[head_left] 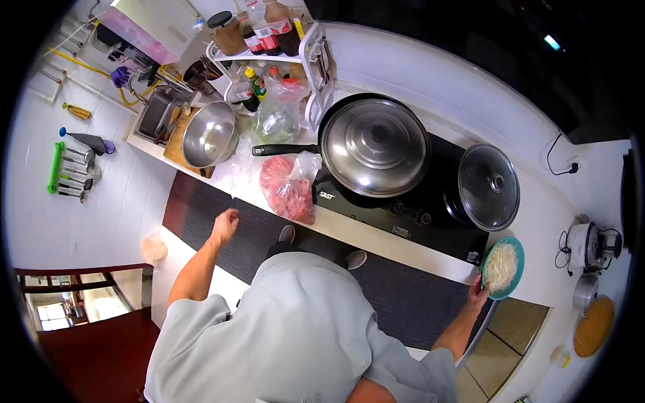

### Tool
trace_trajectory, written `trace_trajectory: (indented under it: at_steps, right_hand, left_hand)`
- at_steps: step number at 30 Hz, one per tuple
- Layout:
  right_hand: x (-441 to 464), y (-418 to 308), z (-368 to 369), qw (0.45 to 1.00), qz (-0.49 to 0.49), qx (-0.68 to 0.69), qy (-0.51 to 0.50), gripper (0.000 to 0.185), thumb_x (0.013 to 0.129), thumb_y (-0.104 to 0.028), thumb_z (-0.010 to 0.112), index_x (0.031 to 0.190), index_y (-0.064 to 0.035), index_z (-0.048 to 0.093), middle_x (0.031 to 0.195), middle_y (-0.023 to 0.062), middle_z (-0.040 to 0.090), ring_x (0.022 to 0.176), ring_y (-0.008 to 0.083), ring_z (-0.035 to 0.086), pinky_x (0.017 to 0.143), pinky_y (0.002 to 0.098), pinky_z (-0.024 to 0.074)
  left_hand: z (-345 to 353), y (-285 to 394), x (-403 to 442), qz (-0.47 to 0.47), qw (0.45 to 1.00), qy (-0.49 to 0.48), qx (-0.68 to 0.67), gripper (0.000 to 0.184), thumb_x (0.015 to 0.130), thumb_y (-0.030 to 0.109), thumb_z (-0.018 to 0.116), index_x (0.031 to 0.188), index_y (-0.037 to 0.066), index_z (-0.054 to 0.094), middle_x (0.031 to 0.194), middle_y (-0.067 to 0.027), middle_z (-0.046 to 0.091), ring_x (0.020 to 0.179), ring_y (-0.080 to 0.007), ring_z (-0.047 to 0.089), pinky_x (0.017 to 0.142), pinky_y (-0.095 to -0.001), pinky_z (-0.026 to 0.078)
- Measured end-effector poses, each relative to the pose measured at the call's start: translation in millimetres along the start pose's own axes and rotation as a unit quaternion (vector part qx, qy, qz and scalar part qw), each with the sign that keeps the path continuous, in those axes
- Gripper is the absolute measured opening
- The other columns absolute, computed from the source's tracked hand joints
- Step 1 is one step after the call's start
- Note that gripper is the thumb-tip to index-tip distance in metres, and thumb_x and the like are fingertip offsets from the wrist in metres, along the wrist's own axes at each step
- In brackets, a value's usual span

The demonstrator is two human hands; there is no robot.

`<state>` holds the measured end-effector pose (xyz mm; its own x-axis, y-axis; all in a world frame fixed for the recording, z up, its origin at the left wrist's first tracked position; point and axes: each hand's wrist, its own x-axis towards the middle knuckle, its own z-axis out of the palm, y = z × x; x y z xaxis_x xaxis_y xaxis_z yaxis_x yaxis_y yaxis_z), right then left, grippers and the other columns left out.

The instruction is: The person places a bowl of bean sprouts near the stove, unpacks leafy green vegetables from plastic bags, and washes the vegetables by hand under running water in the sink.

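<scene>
My right hand (478,294) grips the near rim of a teal bowl (519,270) at the counter's right front edge. Pale thin shreds (501,267) fill the bowl; their exact kind is not clear. My left hand (227,224) hangs in front of the counter with its fingers curled, and nothing shows in it. Nearest to it on the counter is a clear plastic bag of red meat (289,188). Behind the meat lies a clear bag with something green (274,127). A large lidded frying pan (376,144) sits on the black cooktop (363,213).
A glass-lidded pot (489,188) stands on the cooktop's right side. At the left, a metal bowl (209,134) rests on a wooden board (176,149) beside the sink (158,114). Bottles and jars fill a white rack (259,59). Ladles hang on the left wall.
</scene>
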<state>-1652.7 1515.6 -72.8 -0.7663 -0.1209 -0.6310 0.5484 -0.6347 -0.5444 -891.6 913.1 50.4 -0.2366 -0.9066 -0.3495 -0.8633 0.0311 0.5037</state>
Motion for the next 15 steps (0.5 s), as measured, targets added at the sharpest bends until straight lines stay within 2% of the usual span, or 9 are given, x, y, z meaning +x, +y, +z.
trace_trajectory:
  at_steps: [2,3,5,8,10,11,12,13,15]
  right_hand:
    - [7.7,-1.9,-19.9,0.984,0.023,-0.035,-0.174,0.048,0.099,-0.037,0.054,0.121,0.0062,0.051,0.111,0.0248,0.061,0.099,0.0339,0.065,0.082,0.0399,0.0606]
    - [-11.8,7.1,-4.6,0.983,0.02,-0.036,-0.177,0.048,0.099,-0.037,0.054,0.121,0.0062,0.051,0.111,0.0248,0.061,0.099,0.0339,0.065,0.082,0.0399,0.0606]
    - [-66.8,31.8,28.7,0.997,-0.049,-0.004,0.054,0.065,0.097,-0.054,0.05,0.122,0.0052,0.048,0.112,0.0245,0.061,0.099,0.0351,0.065,0.082,0.0434,0.0598]
    - [-83.4,81.6,7.4,0.996,-0.021,-0.055,0.061,0.068,0.1,-0.057,0.036,0.134,0.0026,0.04,0.113,0.0223,0.063,0.099,0.0345,0.065,0.081,0.0453,0.0592]
    - [-113.8,115.9,16.6,0.995,0.008,-0.078,0.066,0.068,0.102,-0.055,0.03,0.14,0.0012,0.036,0.117,0.0209,0.063,0.1,0.033,0.066,0.079,0.0445,0.0594]
    - [-135.0,146.2,18.9,0.993,0.018,-0.08,0.085,0.065,0.103,-0.053,0.031,0.141,-0.0005,0.036,0.115,0.0205,0.064,0.097,0.0324,0.067,0.077,0.0441,0.0594]
    - [-158.1,172.5,28.2,0.991,0.023,-0.079,0.103,0.063,0.103,-0.052,0.032,0.142,-0.0023,0.036,0.113,0.0201,0.065,0.093,0.0318,0.067,0.076,0.0436,0.0593]
    - [-181.1,193.1,38.4,0.992,0.012,-0.073,0.105,0.063,0.103,-0.052,0.032,0.142,-0.0023,0.036,0.113,0.0201,0.065,0.093,0.0318,0.067,0.076,0.0436,0.0593]
    - [-229.8,231.2,53.5,0.992,0.007,-0.084,0.09,0.057,0.104,-0.048,0.035,0.14,-0.0042,0.04,0.107,0.0182,0.067,0.088,0.0308,0.068,0.076,0.0429,0.0594]
  left_hand:
    - [-10.4,28.2,29.0,0.057,0.995,0.076,-0.018,0.027,0.089,0.011,0.06,0.112,0.0,0.065,0.098,-0.0219,0.07,0.093,-0.0345,0.069,0.083,-0.0388,0.054]
    - [-29.8,72.5,33.3,0.048,0.995,0.081,0.015,0.025,0.091,0.012,0.058,0.112,0.001,0.066,0.098,-0.0237,0.069,0.093,-0.0359,0.069,0.081,-0.0395,0.054]
    - [-41.9,96.5,67.4,0.124,0.983,0.131,-0.018,0.023,0.093,0.014,0.058,0.112,0.002,0.066,0.1,-0.0219,0.069,0.092,-0.0355,0.069,0.081,-0.0392,0.053]
    - [-60.3,133.2,117.1,0.186,0.974,0.122,-0.042,0.026,0.092,0.012,0.059,0.117,0.004,0.064,0.109,-0.0197,0.068,0.099,-0.0359,0.067,0.085,-0.0416,0.053]
    - [-58.2,135.5,156.0,0.384,0.883,0.245,0.115,0.035,0.089,0.019,0.064,0.121,0.004,0.062,0.111,-0.019,0.067,0.104,-0.0368,0.065,0.088,-0.0457,0.052]
    - [-52.2,119.7,179.5,0.389,0.882,0.241,0.112,0.035,0.089,0.019,0.064,0.121,0.004,0.062,0.111,-0.019,0.067,0.104,-0.0368,0.065,0.088,-0.0457,0.052]
    - [-40.0,103.9,209.0,0.312,0.925,0.062,0.206,0.04,0.087,0.024,0.067,0.121,0.003,0.062,0.111,-0.019,0.067,0.105,-0.0372,0.064,0.09,-0.0467,0.052]
    - [-34.3,95.2,232.7,0.223,0.922,-0.121,0.293,0.045,0.084,0.029,0.069,0.12,0.003,0.062,0.112,-0.0189,0.067,0.106,-0.0376,0.063,0.091,-0.0477,0.051]
    - [-35.5,89.0,250.6,0.279,0.901,-0.173,0.284,0.047,0.083,0.031,0.071,0.119,0.003,0.063,0.111,-0.0195,0.067,0.104,-0.038,0.064,0.089,-0.0477,0.052]
